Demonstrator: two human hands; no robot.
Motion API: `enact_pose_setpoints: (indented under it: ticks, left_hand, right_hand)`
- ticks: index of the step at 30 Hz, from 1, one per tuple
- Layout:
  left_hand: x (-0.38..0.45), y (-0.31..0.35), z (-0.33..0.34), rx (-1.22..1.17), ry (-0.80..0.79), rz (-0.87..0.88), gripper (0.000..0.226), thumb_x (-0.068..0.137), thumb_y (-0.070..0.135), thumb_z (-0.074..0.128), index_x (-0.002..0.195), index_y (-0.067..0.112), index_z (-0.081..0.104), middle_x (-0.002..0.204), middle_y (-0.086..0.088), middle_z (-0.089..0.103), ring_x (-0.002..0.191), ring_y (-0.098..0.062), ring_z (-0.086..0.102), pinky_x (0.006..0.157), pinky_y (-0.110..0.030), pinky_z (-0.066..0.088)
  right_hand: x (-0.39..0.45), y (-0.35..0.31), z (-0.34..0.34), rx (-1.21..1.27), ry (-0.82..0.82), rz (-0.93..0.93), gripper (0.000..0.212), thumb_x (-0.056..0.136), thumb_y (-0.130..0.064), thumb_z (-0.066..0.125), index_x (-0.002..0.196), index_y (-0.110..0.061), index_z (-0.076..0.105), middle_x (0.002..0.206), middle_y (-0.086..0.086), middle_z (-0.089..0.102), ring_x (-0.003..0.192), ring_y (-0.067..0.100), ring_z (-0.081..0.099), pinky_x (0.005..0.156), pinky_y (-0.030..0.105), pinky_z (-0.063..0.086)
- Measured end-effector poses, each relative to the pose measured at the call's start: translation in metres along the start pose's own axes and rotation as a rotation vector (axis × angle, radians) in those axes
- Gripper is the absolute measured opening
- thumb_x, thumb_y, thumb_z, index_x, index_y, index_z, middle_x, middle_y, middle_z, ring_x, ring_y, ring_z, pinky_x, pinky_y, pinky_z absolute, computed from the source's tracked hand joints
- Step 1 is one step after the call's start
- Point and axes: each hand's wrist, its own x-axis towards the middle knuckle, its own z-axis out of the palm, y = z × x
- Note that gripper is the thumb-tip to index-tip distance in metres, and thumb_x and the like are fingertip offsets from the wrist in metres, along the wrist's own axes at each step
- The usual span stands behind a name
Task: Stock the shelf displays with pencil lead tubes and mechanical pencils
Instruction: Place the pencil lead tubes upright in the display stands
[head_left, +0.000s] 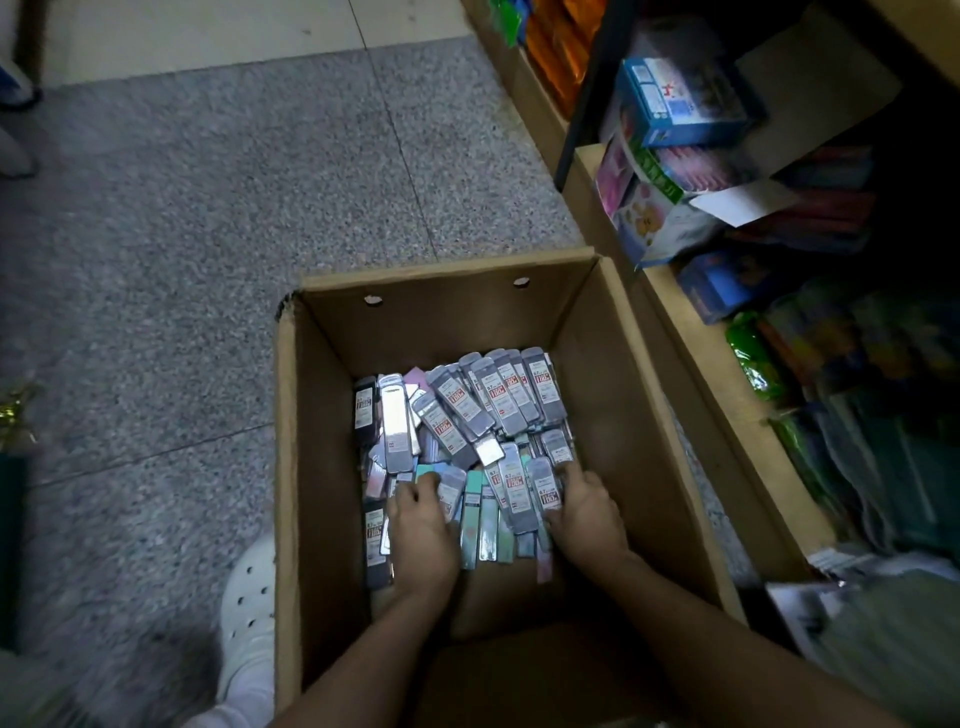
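Head view: grey, teal lead tubes (462, 415) heaped; both hands' grip curled among them.

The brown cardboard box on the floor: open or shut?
Open: the brown cardboard box has no lid on, and both hands reach inside.

An open cardboard box (322, 415) fills the lower centre of the frame, holding a heap of lead tubes (462, 410) (grey, teal, pink). Both hands reach in: the left hand (423, 530) and right hand (587, 512) rest curled on the pile's near edge. Shelves (691, 332) line the right side.
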Motion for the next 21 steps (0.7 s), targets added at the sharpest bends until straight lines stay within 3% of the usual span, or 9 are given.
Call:
enact_pose_setpoints:
  ticks: [3,6,10,12,14,17,21]
  left_hand:
    - [-0.005,0.001,0.003,0.064,-0.051,-0.034,0.04,0.086,0.016,0.065,0.123,0.013,0.05,0.121,-0.011,0.053,0.116,-0.027,0.046,0.097,-0.033,0.04]
    - [-0.007,-0.001,0.007,0.041,-0.057,0.01,0.018,0.09,0.01,0.055,0.108,0.008,0.057,0.111,-0.014,0.057,0.102,-0.029,0.053,0.084,-0.035,0.041]
    - [-0.001,0.003,0.003,-0.389,0.036,-0.188,0.003,0.09,0.008,0.059,0.092,0.007,0.058,0.093,-0.012,0.062,0.089,-0.032,0.058,0.066,-0.03,0.036]
    - [0.003,0.011,-0.002,-0.715,-0.044,-0.33,0.005,0.093,0.014,0.06,0.091,0.009,0.058,0.09,-0.01,0.067,0.09,-0.032,0.063,0.07,-0.03,0.047]
    - [0.003,0.017,-0.006,-0.979,-0.15,-0.427,0.009,0.097,0.016,0.057,0.096,0.008,0.06,0.096,-0.015,0.071,0.085,-0.029,0.066,0.079,-0.041,0.054]
    - [-0.002,0.018,-0.008,-1.083,-0.267,-0.471,0.011,0.098,0.022,0.054,0.101,0.011,0.058,0.096,-0.012,0.071,0.078,-0.025,0.068,0.076,-0.047,0.057]
    - [-0.005,0.017,-0.008,-1.132,-0.297,-0.482,0.011,0.096,0.008,0.057,0.106,0.01,0.053,0.105,-0.015,0.069,0.087,-0.032,0.067,0.083,-0.059,0.053]
  right_hand:
    - [-0.003,0.008,0.001,0.057,0.002,0.007,0.038,0.088,-0.015,0.067,0.124,-0.014,0.055,0.122,0.01,0.054,0.11,0.029,0.059,0.095,0.031,0.045]
    - [-0.005,0.007,0.002,0.229,0.073,-0.003,0.021,0.086,-0.008,0.068,0.107,-0.008,0.063,0.097,0.005,0.063,0.091,0.022,0.062,0.082,0.026,0.046]
    - [-0.002,-0.007,-0.003,0.538,0.133,0.037,0.014,0.084,-0.007,0.073,0.093,-0.011,0.063,0.069,-0.008,0.06,0.059,-0.001,0.057,0.062,0.01,0.046]
    - [-0.002,-0.02,-0.001,0.686,-0.023,0.032,0.018,0.084,-0.005,0.074,0.098,-0.009,0.064,0.07,-0.007,0.062,0.058,-0.005,0.057,0.058,0.008,0.046]
    - [-0.005,-0.032,0.007,0.768,-0.132,0.013,0.022,0.083,-0.001,0.073,0.103,0.0,0.064,0.064,-0.005,0.06,0.053,-0.006,0.056,0.056,0.011,0.047]
    - [-0.009,-0.042,0.021,0.838,-0.145,0.028,0.026,0.082,-0.002,0.074,0.104,0.008,0.064,0.057,0.001,0.054,0.051,0.002,0.052,0.058,0.021,0.048]
    - [-0.011,-0.039,0.02,0.656,-0.12,-0.064,0.021,0.089,-0.023,0.071,0.097,-0.004,0.075,0.064,0.002,0.064,0.059,0.006,0.057,0.067,0.021,0.051]
